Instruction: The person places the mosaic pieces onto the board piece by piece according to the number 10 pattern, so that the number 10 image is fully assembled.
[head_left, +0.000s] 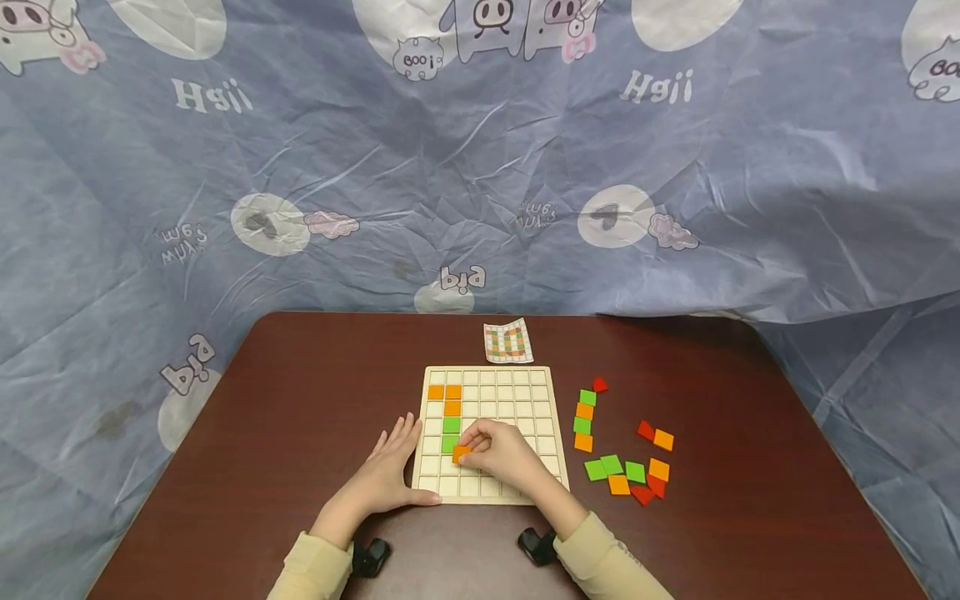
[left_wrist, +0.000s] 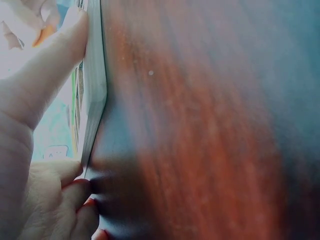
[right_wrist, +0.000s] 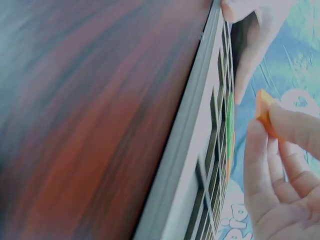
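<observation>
We see the left hand (head_left: 386, 475) lying unclenched along the left edge of the grid board (head_left: 504, 408), which slack pressure might let slide, then an orange square tile (head_left: 459, 456) over the cells, pinched by the right hand (head_left: 506, 456), whose tilted release could seat it askew.

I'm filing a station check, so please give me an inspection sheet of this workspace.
Surface: dark reddish-brown wood-look tabletop.
Job's things: pale square grid board, bearing three flat orange square tiles and two flat green square tiles; printed paper pattern sheet beyond it.
Clutter: loose flat green, orange and red tiles right of the board, several touching.
Left grip: at the board's near-left corner, fingers extended.
Right grip: pinches one flat orange square tile over the board.
Cables: nothing seen.
Surroundings: blue-grey cartoon-print fabric behind the tabletop.
</observation>
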